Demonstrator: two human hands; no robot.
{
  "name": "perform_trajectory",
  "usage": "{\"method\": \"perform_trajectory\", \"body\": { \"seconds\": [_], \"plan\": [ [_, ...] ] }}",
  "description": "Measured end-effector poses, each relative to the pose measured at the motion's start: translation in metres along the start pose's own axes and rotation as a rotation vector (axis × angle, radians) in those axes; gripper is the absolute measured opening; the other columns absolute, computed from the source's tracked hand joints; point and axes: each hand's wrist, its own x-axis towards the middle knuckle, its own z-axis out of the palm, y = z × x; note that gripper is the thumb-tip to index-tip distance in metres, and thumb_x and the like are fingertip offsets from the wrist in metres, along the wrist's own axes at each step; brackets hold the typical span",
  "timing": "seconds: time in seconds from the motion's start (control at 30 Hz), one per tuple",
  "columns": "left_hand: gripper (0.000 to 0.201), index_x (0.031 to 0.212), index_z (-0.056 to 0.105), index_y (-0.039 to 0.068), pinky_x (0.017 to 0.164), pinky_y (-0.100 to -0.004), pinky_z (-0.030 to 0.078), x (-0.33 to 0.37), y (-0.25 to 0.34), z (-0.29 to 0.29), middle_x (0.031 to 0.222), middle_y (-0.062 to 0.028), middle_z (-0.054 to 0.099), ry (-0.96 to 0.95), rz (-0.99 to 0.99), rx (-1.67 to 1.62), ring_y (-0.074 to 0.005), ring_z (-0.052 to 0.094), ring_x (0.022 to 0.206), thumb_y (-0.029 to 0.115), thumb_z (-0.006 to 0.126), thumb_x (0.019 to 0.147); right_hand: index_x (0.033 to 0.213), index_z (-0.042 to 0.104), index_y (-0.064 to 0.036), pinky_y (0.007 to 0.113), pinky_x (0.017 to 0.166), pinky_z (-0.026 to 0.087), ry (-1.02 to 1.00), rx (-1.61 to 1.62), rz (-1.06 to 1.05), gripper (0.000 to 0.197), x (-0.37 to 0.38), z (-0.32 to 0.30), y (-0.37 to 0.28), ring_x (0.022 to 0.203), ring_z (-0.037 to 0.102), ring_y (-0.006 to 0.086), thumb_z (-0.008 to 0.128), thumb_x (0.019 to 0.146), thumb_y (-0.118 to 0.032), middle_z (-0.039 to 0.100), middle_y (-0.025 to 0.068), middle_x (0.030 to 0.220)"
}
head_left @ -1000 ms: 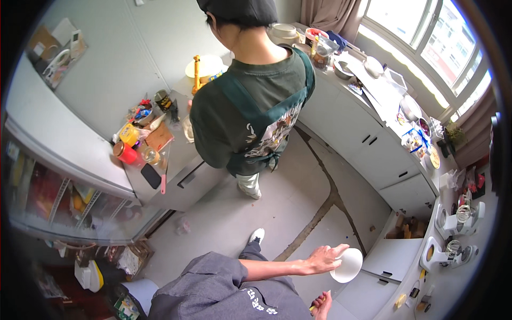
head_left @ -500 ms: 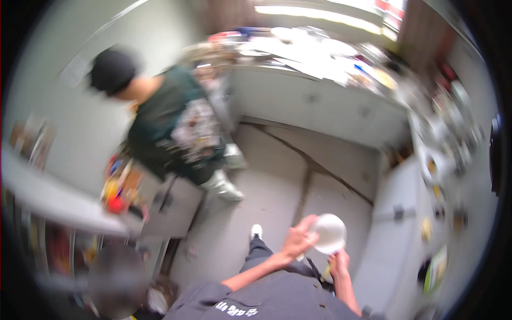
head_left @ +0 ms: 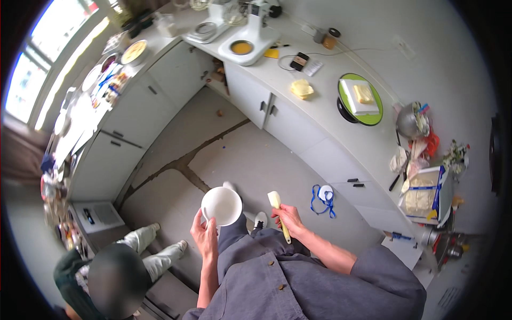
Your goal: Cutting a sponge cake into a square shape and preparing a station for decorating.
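Now, in the head view, the room had swung round since a second earlier: the other person (head_left: 109,280), who had stood in the upper middle of the frame by the counter, sat at the lower left, and the long white counter (head_left: 325,133) curved across the upper right instead. I judged that I had turned on the spot and faced the worktop with the green cake stand (head_left: 360,99) and the stand mixer (head_left: 248,37).

My left hand (head_left: 204,241) was clasped around the white bowl (head_left: 221,206), fingers under its near rim, so the bowl sat just above and right of that hand, at the middle of the frame, its mouth up and showing nothing inside. Before, the right hand had been tucked low beside the bowl; here my right hand (head_left: 290,218) was closed on the spatula (head_left: 278,212), its pale blade pointing up just right of the bowl and not touching it.
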Motion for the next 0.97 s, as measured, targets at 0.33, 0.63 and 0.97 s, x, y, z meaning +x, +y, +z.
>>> {"method": "perform_trajectory", "body": {
  "seconds": [0.33,0.63,0.97],
  "plan": [
    [0.055,0.143,0.056,-0.003,0.053,-0.028,0.042,0.149,0.094,0.13,0.058,-0.0027,0.055,-0.491,0.137,0.222,-0.0084,0.05,0.053,0.011,0.06,0.09,0.107,0.068,-0.0025,0.029,0.049,0.047,0.415,0.323,-0.02,0.034,0.029,-0.035,-0.081,0.058,0.059,0.0128,0.065,0.099,-0.035,0.068,0.0081,0.08],
    [0.054,0.144,0.056,-0.004,0.053,-0.0264,0.036,0.243,0.165,0.235,0.056,-0.0007,0.044,-0.783,0.312,0.307,-0.0058,0.041,0.054,0.009,0.059,0.091,0.113,0.07,-0.0004,0.025,0.044,0.044,0.742,0.454,-0.185,0.029,0.028,-0.058,-0.139,0.058,0.06,0.0096,0.068,0.098,-0.026,0.07,0.0083,0.088],
    [0.057,0.146,0.055,-0.004,0.051,-0.0251,0.039,0.186,0.183,0.39,0.061,0.0012,0.056,-1.016,0.262,0.305,-0.0053,0.047,0.054,0.011,0.065,0.092,0.113,0.07,-0.0021,0.026,0.038,0.036,0.958,0.671,-0.094,0.036,0.023,-0.131,-0.064,0.04,0.047,0.0095,0.071,0.098,-0.035,0.056,0.0003,0.058]
  ]
}}
